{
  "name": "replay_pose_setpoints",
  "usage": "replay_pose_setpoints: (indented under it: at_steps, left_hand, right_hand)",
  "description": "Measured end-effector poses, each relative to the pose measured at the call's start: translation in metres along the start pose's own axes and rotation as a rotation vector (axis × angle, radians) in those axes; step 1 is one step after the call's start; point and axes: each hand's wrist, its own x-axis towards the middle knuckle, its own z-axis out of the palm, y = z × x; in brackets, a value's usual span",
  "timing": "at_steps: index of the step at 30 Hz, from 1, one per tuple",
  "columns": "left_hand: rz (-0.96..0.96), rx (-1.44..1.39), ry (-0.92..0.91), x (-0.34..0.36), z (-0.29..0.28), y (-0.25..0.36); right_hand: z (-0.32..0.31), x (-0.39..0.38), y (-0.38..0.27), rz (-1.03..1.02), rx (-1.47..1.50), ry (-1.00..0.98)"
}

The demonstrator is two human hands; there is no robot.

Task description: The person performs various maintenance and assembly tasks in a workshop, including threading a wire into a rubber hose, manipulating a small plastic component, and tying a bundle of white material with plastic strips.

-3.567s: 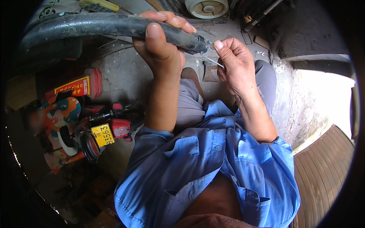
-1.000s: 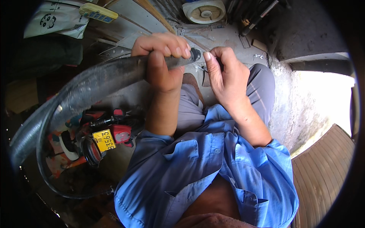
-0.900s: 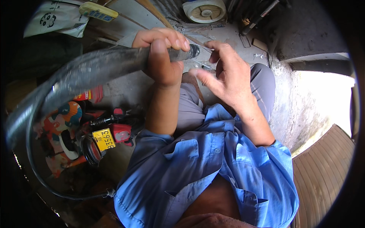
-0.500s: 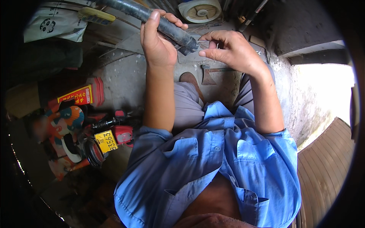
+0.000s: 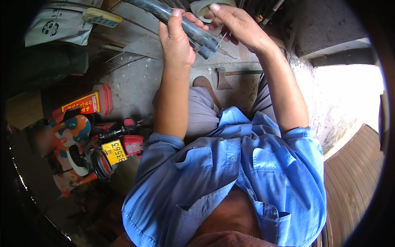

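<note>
My left hand [image 5: 177, 43] grips a black rubber tube [image 5: 193, 33], which slopes down to the right, with a shorter dark piece beneath its end. My right hand [image 5: 224, 24] is just above that end, thumb raised and other fingers curled on what looks like a thin metal wire [image 5: 223, 37]; their tips are partly hidden. A narrow pointed piece [image 5: 228, 54] juts out beside the tube's end. Below, an axe [image 5: 224, 80] lies on the concrete floor [image 5: 131, 74], near my foot [image 5: 203, 84].
A yellow power strip [image 5: 101, 17], printed white bag [image 5: 55, 31] and pale round wheel [image 5: 199, 10] are along the top. Left stand a red container [image 5: 105, 99] and red motorbike [image 5: 131, 146]. A slatted brown board [image 5: 349, 173] and concrete ledge [image 5: 329, 45] are right.
The tube has swung from lying across the left to slanting down from the top. My right hand has moved up and lifted its thumb. The axe has become more visible.
</note>
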Motion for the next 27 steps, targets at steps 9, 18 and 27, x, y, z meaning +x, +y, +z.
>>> replay_pose_setpoints:
  at_steps: [9, 18, 27]
  left_hand:
    - [0.022, 0.051, 0.032, -0.003, 0.007, 0.001]
    - [0.040, 0.187, 0.063, -0.038, 0.008, -0.023]
    - [0.130, 0.614, -0.172, -0.061, -0.006, -0.050]
  right_hand:
    - [0.002, -0.004, -0.001, 0.002, 0.548, 0.144]
    - [0.014, -0.013, 0.004, -0.070, 0.313, -0.138]
    - [0.011, -0.030, -0.014, -0.282, -0.666, 0.079]
